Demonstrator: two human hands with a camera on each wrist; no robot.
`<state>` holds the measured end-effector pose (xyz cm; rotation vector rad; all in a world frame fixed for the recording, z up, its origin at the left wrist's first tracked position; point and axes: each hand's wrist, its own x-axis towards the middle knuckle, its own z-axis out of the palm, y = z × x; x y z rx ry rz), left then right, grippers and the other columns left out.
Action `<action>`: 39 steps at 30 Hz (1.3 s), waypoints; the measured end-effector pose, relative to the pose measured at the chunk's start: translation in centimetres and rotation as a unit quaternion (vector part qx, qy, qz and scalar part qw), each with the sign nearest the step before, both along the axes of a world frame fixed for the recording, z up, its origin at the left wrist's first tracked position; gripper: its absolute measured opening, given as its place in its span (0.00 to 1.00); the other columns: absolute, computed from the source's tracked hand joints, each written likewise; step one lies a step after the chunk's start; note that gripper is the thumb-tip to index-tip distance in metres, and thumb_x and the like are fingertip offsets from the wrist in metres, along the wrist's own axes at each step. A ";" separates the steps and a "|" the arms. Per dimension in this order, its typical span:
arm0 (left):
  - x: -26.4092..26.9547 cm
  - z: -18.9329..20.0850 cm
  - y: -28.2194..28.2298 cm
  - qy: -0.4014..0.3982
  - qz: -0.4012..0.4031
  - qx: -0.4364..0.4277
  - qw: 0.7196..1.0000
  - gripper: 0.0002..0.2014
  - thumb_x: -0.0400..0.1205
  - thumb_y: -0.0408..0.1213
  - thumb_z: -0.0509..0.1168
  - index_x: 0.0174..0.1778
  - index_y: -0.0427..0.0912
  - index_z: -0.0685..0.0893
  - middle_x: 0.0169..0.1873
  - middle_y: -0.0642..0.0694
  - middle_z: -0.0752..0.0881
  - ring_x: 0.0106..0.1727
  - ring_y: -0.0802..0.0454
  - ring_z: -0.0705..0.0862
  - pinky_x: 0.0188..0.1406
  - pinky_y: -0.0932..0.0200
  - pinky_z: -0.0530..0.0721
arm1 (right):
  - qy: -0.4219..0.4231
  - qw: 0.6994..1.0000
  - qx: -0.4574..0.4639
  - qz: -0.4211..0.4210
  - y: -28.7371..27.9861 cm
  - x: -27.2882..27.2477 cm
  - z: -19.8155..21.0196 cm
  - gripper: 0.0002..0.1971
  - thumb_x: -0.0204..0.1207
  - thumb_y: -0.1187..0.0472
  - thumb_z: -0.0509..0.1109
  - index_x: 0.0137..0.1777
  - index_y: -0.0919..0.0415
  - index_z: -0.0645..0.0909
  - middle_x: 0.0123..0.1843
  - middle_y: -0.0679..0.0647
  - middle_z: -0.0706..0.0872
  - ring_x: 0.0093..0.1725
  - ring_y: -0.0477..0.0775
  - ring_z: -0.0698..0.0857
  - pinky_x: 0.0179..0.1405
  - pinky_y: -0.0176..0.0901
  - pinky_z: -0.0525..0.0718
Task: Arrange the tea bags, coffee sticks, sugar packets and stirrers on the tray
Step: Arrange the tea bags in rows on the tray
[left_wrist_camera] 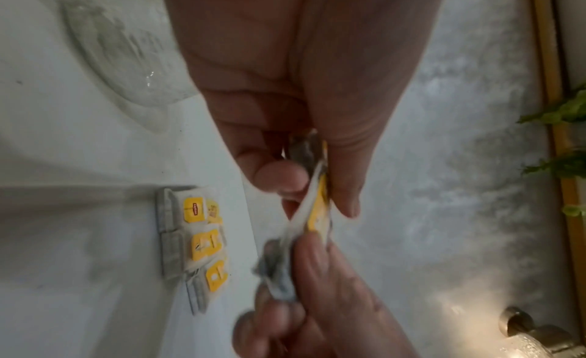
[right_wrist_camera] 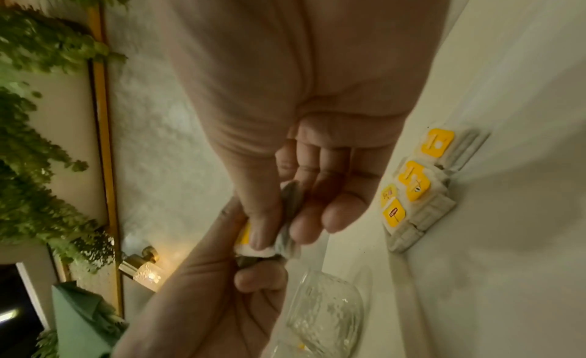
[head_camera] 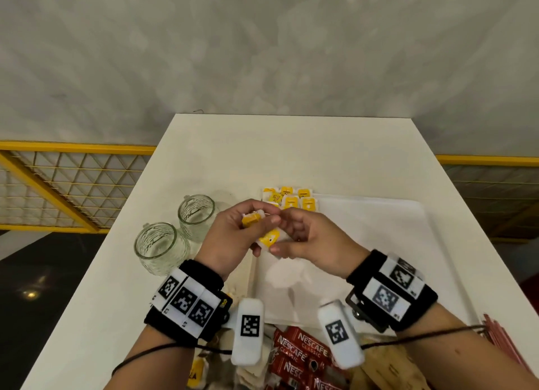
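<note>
Both hands meet above the near-left part of the white tray. My left hand grips a small bunch of tea bags with yellow tags. My right hand pinches one tea bag of that bunch between thumb and fingers. The left wrist view shows the pinched tea bag stretched between the left hand and the right hand's fingers. Several tea bags lie in rows at the tray's far-left corner, also visible as laid tea bags.
Two empty glass jars stand left of the tray. Near the table's front edge lie red coffee sticks, loose tea bags, brown packets and reddish stirrers. A yellow railing runs beyond the table.
</note>
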<state>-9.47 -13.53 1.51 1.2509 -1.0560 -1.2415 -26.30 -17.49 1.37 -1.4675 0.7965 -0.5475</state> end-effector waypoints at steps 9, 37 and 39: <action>-2.0 -0.9 1.0 0.040 0.057 0.066 0.995 0.06 0.77 0.37 0.72 0.45 0.40 0.92 0.31 0.46 0.86 0.27 0.54 0.75 0.20 0.60 0.76 | -0.031 0.987 0.013 -0.159 0.7 -2.6 -0.9 0.17 0.68 0.73 0.78 0.56 0.68 0.80 0.36 0.57 0.87 0.30 0.55 0.86 0.33 0.44 0.85; 1.7 -2.8 0.3 -0.057 -0.008 0.110 0.992 0.12 0.87 0.35 0.60 0.59 0.53 0.86 0.55 0.44 0.88 0.50 0.58 0.89 0.45 0.57 0.90 | 0.286 0.943 -0.078 -0.153 -8.7 -5.2 -5.9 0.10 0.73 0.64 0.76 0.37 0.53 0.78 0.31 0.51 0.82 0.29 0.47 0.80 0.26 0.31 0.73; 2.2 -2.8 0.6 -0.069 0.001 0.115 0.991 0.12 0.86 0.38 0.62 0.60 0.56 0.87 0.58 0.49 0.87 0.54 0.58 0.88 0.42 0.57 0.90 | 0.270 0.946 -0.072 -0.163 -9.3 -4.8 -5.9 0.11 0.73 0.66 0.76 0.37 0.54 0.77 0.33 0.53 0.82 0.28 0.47 0.81 0.22 0.27 0.73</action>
